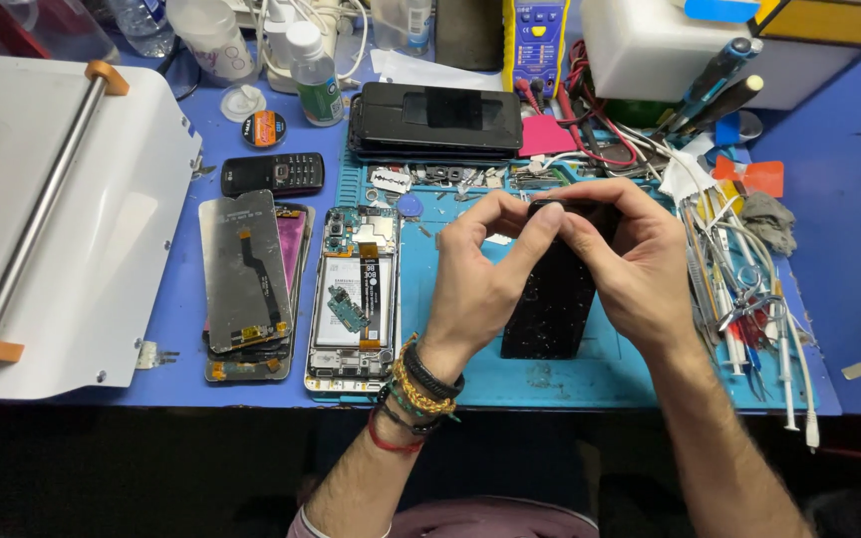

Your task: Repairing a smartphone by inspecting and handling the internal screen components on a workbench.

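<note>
Hands at centre of a crowded repair worktop (849, 179). Left hand (475, 274) and right hand (635, 264) both closed around the top end of a black phone panel (550, 309), fingers curled, thumbs and fingertips meeting along its upper edge. Panel is a flat, glossy black rectangle, speckled with pale dust or residue toward its lower end; it tilts up from the teal work mat (550, 384), lower edge near or on the mat, cannot tell which. Left wrist carries a stack of braided and corded bracelets (413, 394), yellow, black, green, red.

Left of the hands, just beside the mat's edge: an opened phone body (353, 299), back off, white battery label and green circuit board exposed, metal frame around it. Further left, a detached screen assembly (243, 269) lying face down, dull grey backing with a dark ribbon cable, stacked over another panel with a pink edge. Above these, a small black keypad phone (273, 173).

Behind the hands: a stack of dark phones or screens (435, 120), glossy. A clear plastic bottle (316, 85) with white cap, and a yellow-and-blue multimeter (537, 35) with red leads trailing.

Right side: tangle of tweezers, scissors and white cables (749, 289), metal and plastic mixed. Far left: a white machine (62, 219) with rounded corners, a steel bar across it with orange end caps.

Worktop surface blue, scuffed, littered with small scraps. Floor below dark.
</note>
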